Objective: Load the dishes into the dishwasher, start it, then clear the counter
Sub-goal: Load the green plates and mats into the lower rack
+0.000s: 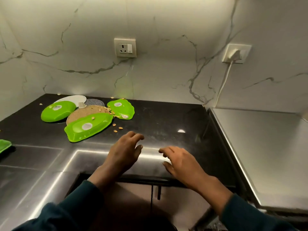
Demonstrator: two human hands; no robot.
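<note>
Three green dishes lie upside down toward the back left of the black tabletop (pixel 166 120), each with a pale round label on its base. The nearest green dish (pixel 88 126) is long and leaf-shaped, and it rests tilted on the front edge of a round cork mat (pixel 86 112). A rounder green dish (pixel 57 111) sits just left of that mat, and a third green dish (pixel 120 108) with a wavy rim lies at the mat's right side, closer to the back wall. Behind them, near the back edge, a white plate (pixel 72 99) peeks out beside a grey round mat (pixel 95 102). Loose seeds (pixel 116 128) are scattered over the cork mat, onto the third dish and on the tabletop in front of it. A sliver of another green dish (pixel 5 145) shows at the far left edge.

My left hand (pixel 124 152) hovers over the front middle of the tabletop, fingers loosely bent and spread, holding nothing; the nearest dish lies just to its left and a little farther back, with the stray seeds between them. My right hand (pixel 179 161) hangs beside it to the right, near the front edge, fingers relaxed and slightly curled, also with nothing in it, well apart from all the dishes.

On the marble wall are a socket (pixel 125 47) and, to the right, a white plug (pixel 233 54) with its cable running down
</note>
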